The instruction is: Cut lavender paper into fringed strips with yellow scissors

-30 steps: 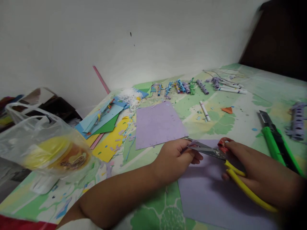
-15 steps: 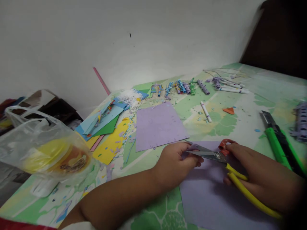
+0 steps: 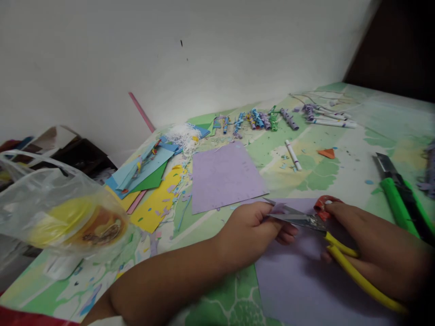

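Yellow-handled scissors (image 3: 356,271) are held in my right hand (image 3: 377,249), their blades parted and pointing left. A red curled piece (image 3: 324,206) sits by my right thumb and the scissors' pivot. My left hand (image 3: 251,233) pinches a small purple paper piece (image 3: 279,208) that lies between the blades. Under both hands is a purple sheet (image 3: 299,290). Beyond my left hand another purple sheet (image 3: 227,176) lies flat, with small marks along its edges.
Cut, rolled paper tubes (image 3: 258,118) and markers (image 3: 331,123) line the back. One marker (image 3: 292,155) lies nearer. A green cutter (image 3: 396,203) is at right. Coloured sheets (image 3: 152,203), white string (image 3: 183,138) and a plastic bag with a yellow-lidded jar (image 3: 78,222) are at left.
The view has shifted slightly. My right hand and the scissors sit a little further right, and more of my left fingers shows below the blades.
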`<action>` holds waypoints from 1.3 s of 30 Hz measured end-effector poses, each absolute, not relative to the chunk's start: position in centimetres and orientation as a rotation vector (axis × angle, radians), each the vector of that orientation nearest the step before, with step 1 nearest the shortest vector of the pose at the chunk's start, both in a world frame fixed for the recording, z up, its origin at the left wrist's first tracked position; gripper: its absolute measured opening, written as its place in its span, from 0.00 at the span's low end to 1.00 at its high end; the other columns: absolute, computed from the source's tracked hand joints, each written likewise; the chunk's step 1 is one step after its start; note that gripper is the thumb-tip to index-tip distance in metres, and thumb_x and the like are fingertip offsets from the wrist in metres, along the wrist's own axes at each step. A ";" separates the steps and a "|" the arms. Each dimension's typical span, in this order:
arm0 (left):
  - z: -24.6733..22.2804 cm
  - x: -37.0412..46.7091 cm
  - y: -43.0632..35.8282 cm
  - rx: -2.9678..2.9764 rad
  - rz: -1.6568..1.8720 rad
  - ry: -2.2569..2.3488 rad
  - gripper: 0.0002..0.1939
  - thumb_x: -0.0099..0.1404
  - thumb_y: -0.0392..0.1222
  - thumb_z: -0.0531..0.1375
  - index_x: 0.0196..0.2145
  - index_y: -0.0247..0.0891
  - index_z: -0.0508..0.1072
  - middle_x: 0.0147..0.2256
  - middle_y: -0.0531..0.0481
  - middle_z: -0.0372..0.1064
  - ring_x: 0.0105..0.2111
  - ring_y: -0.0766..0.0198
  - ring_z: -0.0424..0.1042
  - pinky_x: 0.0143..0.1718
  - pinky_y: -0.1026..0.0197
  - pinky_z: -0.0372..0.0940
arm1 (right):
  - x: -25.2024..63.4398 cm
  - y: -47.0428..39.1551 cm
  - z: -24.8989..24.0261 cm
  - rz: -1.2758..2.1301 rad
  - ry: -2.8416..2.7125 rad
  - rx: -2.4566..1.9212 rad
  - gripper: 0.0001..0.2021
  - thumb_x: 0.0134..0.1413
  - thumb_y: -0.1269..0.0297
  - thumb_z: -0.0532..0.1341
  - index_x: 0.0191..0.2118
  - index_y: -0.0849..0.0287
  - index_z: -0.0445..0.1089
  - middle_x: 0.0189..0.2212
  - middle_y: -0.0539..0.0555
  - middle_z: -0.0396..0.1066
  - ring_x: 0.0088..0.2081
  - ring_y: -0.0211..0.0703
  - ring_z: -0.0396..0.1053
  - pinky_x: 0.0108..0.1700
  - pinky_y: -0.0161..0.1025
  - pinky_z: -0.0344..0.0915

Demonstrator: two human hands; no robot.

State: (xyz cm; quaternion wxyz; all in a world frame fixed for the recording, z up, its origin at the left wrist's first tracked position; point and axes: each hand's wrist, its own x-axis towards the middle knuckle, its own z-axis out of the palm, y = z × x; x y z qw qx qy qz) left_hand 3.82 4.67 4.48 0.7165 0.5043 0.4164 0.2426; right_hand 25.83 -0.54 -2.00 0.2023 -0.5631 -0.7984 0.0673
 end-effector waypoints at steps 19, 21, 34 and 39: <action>4.5 3.6 4.9 1.155 0.534 0.908 0.08 0.60 0.29 0.55 0.24 0.32 0.69 0.22 0.55 0.68 0.21 0.75 0.68 0.28 0.71 0.65 | 26.3 -0.5 -2.7 -0.125 -2.358 -1.475 0.22 0.53 0.48 0.53 0.50 0.55 0.53 0.39 0.61 0.73 0.36 0.53 0.75 0.30 0.40 0.74; 4.5 3.7 5.0 1.130 0.534 0.922 0.08 0.60 0.31 0.55 0.24 0.33 0.69 0.22 0.54 0.69 0.21 0.75 0.68 0.28 0.70 0.65 | 26.3 -0.3 -2.7 -0.145 -2.355 -1.479 0.21 0.53 0.49 0.53 0.49 0.54 0.54 0.38 0.60 0.74 0.35 0.53 0.75 0.29 0.40 0.74; 3.7 2.9 5.3 1.407 0.474 0.957 0.04 0.59 0.35 0.55 0.27 0.35 0.68 0.26 0.54 0.68 0.23 0.74 0.66 0.27 0.69 0.61 | 26.9 -0.4 -2.9 0.001 -2.298 -1.587 0.20 0.49 0.51 0.57 0.46 0.53 0.58 0.42 0.61 0.72 0.38 0.56 0.74 0.33 0.46 0.73; 3.7 3.1 5.1 1.374 0.490 1.035 0.04 0.60 0.35 0.54 0.29 0.35 0.68 0.26 0.53 0.68 0.23 0.73 0.66 0.26 0.69 0.61 | 26.7 -0.4 -2.2 0.141 -2.270 -1.656 0.19 0.50 0.52 0.56 0.46 0.56 0.61 0.42 0.63 0.72 0.38 0.57 0.73 0.34 0.47 0.72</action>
